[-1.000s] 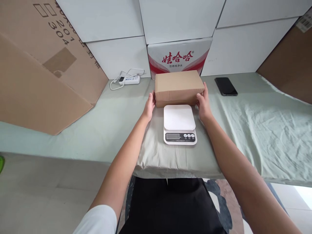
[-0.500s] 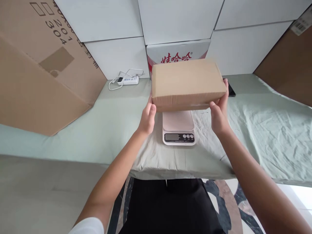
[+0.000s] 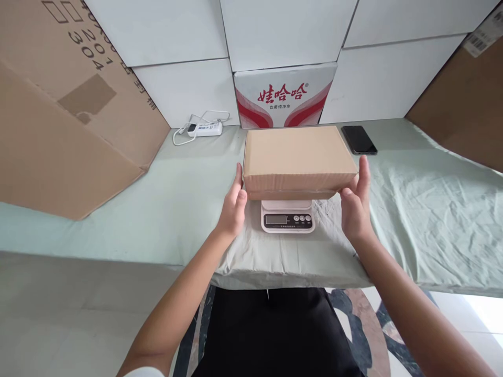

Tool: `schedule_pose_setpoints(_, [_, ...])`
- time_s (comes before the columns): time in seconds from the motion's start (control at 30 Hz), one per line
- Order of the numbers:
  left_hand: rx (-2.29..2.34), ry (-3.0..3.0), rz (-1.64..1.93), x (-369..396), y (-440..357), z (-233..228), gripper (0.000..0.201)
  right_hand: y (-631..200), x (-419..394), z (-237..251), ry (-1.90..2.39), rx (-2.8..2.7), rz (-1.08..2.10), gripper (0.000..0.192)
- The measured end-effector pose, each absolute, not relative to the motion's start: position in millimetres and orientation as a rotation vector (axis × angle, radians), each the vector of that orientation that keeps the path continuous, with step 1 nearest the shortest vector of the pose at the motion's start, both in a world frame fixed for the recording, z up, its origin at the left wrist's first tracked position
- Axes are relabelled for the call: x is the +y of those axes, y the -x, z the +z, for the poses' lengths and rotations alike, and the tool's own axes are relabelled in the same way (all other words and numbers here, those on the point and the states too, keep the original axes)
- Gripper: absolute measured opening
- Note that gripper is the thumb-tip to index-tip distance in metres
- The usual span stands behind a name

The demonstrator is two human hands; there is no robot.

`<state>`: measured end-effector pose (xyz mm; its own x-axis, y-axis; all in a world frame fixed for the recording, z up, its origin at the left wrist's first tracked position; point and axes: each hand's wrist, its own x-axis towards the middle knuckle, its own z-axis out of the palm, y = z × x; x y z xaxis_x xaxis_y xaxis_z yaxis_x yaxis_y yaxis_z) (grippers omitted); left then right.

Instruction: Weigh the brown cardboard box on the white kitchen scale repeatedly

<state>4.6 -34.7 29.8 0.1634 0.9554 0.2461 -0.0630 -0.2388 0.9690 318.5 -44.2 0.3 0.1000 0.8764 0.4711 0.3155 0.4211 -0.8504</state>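
A closed brown cardboard box [image 3: 298,152] sits level on or just over a white digital kitchen scale [image 3: 288,222], covering most of its platform. Whether the box's full weight rests there I cannot tell. The scale's front panel shows, with a small display and round buttons. My left hand [image 3: 233,207] is against the box's left side, fingers extended along it and thumb near the front corner. At the right front corner, my right hand [image 3: 354,207] holds the box, its thumb by the lower edge and its index finger pointing up. Some fingers are hidden behind the box.
Behind the box stands a white and red printed carton [image 3: 283,99] against stacked white boxes [image 3: 283,34]. A black phone [image 3: 359,140] lies at the back right. A white power strip with a cable [image 3: 205,129] is at the back left. Large cartons [image 3: 78,141] flank the cloth-covered table [image 3: 188,209].
Both hands have lowered the cardboard box toward me onto or close to the scale. The printed carton and the phone behind it now show more fully.
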Motion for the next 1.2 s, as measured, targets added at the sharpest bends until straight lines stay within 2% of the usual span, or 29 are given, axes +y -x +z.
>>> schedule_pose_setpoints(0.2, [0.871,-1.495,1.307,-28,-10,37,0.088,-312,-40,18,1.102,-1.459,0.61,0.095])
schedule_pose_setpoints(0.43, [0.85,-1.442,1.376,54,-9,42,0.101,-295,35,49,1.087,-1.513,0.462,0.099])
schedule_pose_setpoints(0.57, [0.874,-1.361,1.362,97,-12,13,0.1,-295,77,31,1.118,-1.497,0.543,0.105])
schedule_pose_setpoints(0.7, [0.901,-1.342,1.336,105,-15,-10,0.1,-299,88,8,1.114,-1.471,0.645,0.103])
schedule_pose_setpoints(1.0, [1.047,-1.326,1.35,119,1,-16,0.094,-309,93,-13,1.035,-1.395,0.746,0.097])
schedule_pose_setpoints(1.2, [0.983,-1.328,1.247,117,3,-17,0.096,-309,91,-20,1.066,-1.326,0.803,0.105])
